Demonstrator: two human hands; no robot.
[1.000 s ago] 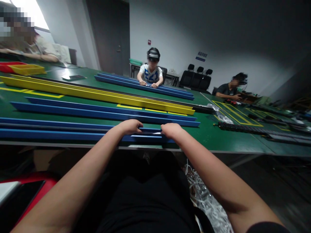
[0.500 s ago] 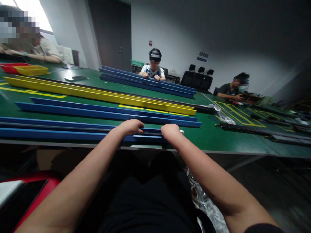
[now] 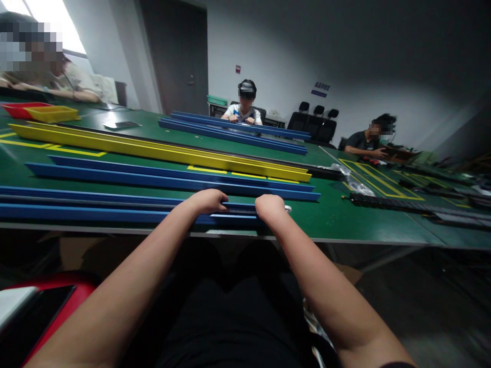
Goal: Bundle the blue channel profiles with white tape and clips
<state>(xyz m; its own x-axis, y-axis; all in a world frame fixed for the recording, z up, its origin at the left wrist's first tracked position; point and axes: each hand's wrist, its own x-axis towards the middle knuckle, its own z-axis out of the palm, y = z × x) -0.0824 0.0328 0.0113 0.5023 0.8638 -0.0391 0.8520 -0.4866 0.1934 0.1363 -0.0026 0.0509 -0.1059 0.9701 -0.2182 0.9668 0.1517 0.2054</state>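
A long blue channel [image 3: 95,212] with a dark strip inside it lies along the near edge of the green table [image 3: 330,220]. My left hand [image 3: 207,200] rests curled over the channel's top, fingers pressed on the dark strip. My right hand [image 3: 270,207] sits at the channel's right end, closed around a small white piece [image 3: 287,208] that sticks out past the knuckles. The two hands are about a hand's width apart.
More blue channels [image 3: 172,179] and a long yellow one [image 3: 161,151] lie farther back. Black strips [image 3: 402,204] lie at right. Yellow and red trays [image 3: 51,113] stand far left. A person opposite holds blue channels [image 3: 233,130]; others sit left and right.
My right hand slid slightly left on the channel's end and the white piece came into view beyond it. The camera tilted a little; the left hand stayed put.
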